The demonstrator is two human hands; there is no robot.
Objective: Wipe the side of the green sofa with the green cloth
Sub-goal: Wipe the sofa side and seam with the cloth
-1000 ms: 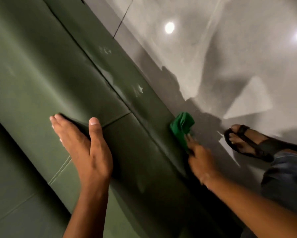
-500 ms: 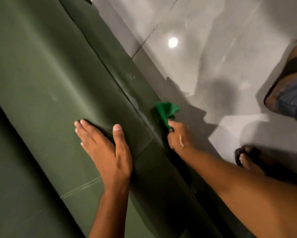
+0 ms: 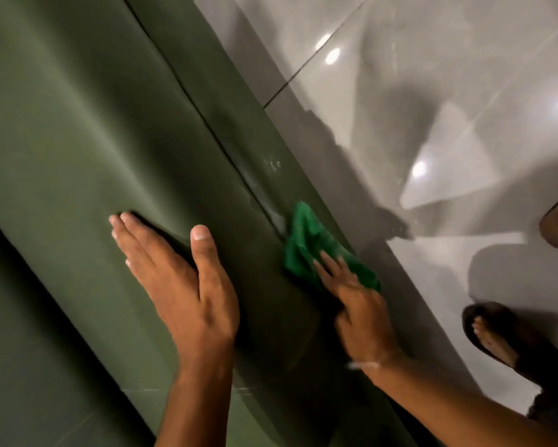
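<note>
Green upholstery, smooth and faintly glossy, covers the sofa (image 3: 77, 130), seen from above with its rounded top toward the left hand and its side panel falling away toward the floor (image 3: 432, 91).

Left hand (image 3: 177, 285): laid flat on the sofa's top. Four fingers (image 3: 132, 233) pressed together and extended; thumb splayed wide toward the seam. Upholstery dents just ahead of the fingertips, so weight is being applied. Judged purpose: a brace, steadying the person who leans over the edge. It grips nothing.

Right hand (image 3: 358, 304): on the side panel, below the seam, well past the left thumb. Its fingers are slightly spread and pressed down on the cloth (image 3: 306, 246), pinning it flat against the panel rather than pinching it. The thumb is hidden, so whether it hooks the cloth's near edge cannot be told. Motion blur softens this hand.

Cloth: bright green, bunched, mostly projecting beyond the right fingertips, with one corner trailing past the little-finger side. It lies against the side panel, just beside the seam. Judged purpose of the bunching: a thicker pad under the fingers.

Condition of surface: pale smears and a wet-looking streak sit along the seam just ahead of the cloth, with small marks further on. Judgement: wiping is under way and unfinished; the stretch beyond the fingertips remains to be treated.

Also noted: a sandalled foot (image 3: 493, 337) on the tiles, apart from the right wrist.
</note>
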